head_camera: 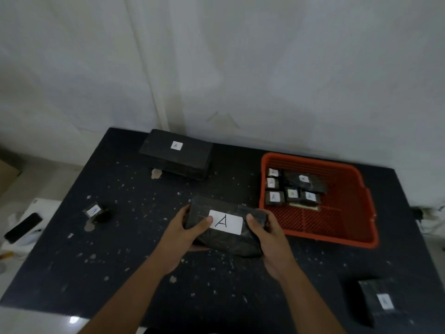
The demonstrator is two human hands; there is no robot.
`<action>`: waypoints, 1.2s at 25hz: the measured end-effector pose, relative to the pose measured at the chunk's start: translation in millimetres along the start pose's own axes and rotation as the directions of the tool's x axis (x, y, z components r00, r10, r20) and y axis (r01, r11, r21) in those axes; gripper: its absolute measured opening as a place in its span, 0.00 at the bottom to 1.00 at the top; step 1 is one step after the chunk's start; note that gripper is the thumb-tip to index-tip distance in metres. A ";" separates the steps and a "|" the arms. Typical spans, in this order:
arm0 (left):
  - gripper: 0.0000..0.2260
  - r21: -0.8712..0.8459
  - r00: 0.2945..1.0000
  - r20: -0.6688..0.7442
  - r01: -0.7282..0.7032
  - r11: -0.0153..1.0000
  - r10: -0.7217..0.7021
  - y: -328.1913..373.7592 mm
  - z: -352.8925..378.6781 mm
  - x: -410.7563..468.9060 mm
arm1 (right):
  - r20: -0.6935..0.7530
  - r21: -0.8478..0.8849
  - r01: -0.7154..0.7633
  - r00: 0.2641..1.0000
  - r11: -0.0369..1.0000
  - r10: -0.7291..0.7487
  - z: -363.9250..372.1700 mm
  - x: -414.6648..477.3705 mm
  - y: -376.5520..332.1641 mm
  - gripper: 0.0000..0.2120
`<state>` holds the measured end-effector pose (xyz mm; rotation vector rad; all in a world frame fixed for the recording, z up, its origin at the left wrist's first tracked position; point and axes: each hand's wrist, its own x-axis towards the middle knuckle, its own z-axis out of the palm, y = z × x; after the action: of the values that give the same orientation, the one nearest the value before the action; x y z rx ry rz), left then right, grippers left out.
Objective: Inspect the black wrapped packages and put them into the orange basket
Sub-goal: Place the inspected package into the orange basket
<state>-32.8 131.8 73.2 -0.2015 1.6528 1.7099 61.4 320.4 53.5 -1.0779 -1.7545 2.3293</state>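
A black wrapped package [224, 239] with a white label marked A is held above the table's middle. My left hand [183, 237] grips its left end and my right hand [269, 239] grips its right end, thumbs on top. The orange basket [346, 227] stands just to the right and holds several small black labelled packages [292, 189] in its far left part. A large black package [178, 153] lies at the table's back. A small one [96, 212] sits at the left, and another [380, 300] lies near the front right corner.
The black table [134, 249] is speckled with pale chips. A white wall stands close behind it. Off the left edge are a white surface [45, 206] with a dark phone-like object [22, 227] on it. Cables [431, 213] hang past the right edge.
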 end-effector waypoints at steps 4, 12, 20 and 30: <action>0.26 0.109 0.995 -0.028 -0.088 0.990 0.092 -16.2 50.9 -13.6 | -0.017 0.006 0.045 0.999 0.999 -0.045 -51.1 -16.8 -7.6 0.17; 0.20 0.052 0.990 -0.046 -0.128 0.990 0.130 -32.4 127.2 -21.1 | -0.051 0.228 0.080 0.996 0.971 -0.070 -118.7 -33.8 -10.3 0.19; 0.32 -0.005 0.990 0.037 -0.135 0.991 0.135 -38.9 152.2 -22.3 | 0.136 0.132 0.038 0.989 0.991 -0.056 -147.7 -40.6 0.3 0.48; 0.50 0.520 0.971 0.164 -0.233 0.822 0.172 -42.1 147.2 -21.7 | 0.084 0.160 0.011 0.996 0.987 -0.024 -151.4 -42.5 -3.6 0.34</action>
<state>62.1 253.8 75.4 0.3465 2.0517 1.2998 173.8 430.4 59.2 -0.9479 -1.5633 2.4900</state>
